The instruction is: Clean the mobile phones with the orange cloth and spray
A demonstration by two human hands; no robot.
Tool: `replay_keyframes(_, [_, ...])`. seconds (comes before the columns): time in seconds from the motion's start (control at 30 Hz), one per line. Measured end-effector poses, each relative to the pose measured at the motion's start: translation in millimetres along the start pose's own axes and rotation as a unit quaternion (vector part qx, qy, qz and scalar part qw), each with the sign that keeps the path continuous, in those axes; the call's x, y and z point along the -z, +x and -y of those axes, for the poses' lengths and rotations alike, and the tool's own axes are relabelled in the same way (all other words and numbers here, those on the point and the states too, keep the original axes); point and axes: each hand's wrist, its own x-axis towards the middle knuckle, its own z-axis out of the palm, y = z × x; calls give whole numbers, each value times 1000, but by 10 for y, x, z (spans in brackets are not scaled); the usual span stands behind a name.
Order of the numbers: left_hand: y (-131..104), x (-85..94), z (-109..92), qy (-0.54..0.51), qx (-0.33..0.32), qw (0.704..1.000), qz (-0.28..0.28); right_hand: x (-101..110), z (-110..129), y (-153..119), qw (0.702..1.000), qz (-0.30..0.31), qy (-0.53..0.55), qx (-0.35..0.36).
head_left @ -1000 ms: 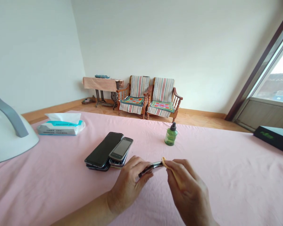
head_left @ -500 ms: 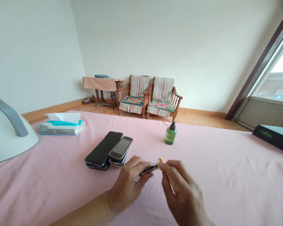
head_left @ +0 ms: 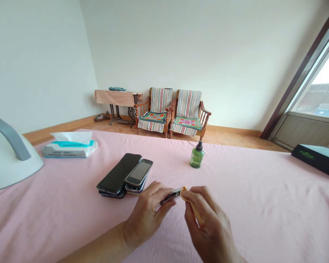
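Note:
My left hand (head_left: 146,215) is closed around a small dark mobile phone (head_left: 171,196), which is held edge-on above the pink cloth. Its far right end is covered by a yellowish cloth (head_left: 183,191). Pinched around that cloth is my right hand (head_left: 210,219), pressing it against the phone's end; most of the cloth is hidden in the palm. Just beyond my left hand lie two stacks of phones side by side, a large black phone (head_left: 120,172) on top of one and a smaller grey phone (head_left: 139,171) on the other.
A green bottle (head_left: 197,156) with a black top stands beyond my hands. At the left are a tissue pack (head_left: 70,147) and a white object with a grey handle (head_left: 12,140). A black box (head_left: 315,160) sits at the far right of the pink tablecloth (head_left: 268,204). Two armchairs (head_left: 186,113) stand beyond.
The whole view has shifted slightly. My hands keep the same hold on the phone and cloth, both a little further left in the picture.

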Motion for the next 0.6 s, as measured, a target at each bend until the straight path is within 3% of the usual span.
replay_keyframes(0.2, [-8, -1, 9, 6, -7, 1000, 2, -3, -8, -12, 999, -22, -11, -25])
replay_keyframes(0.6, [-23, -21, 23, 14, -12, 1000, 4, -17, 9, -11, 1000, -8, 10, -13])
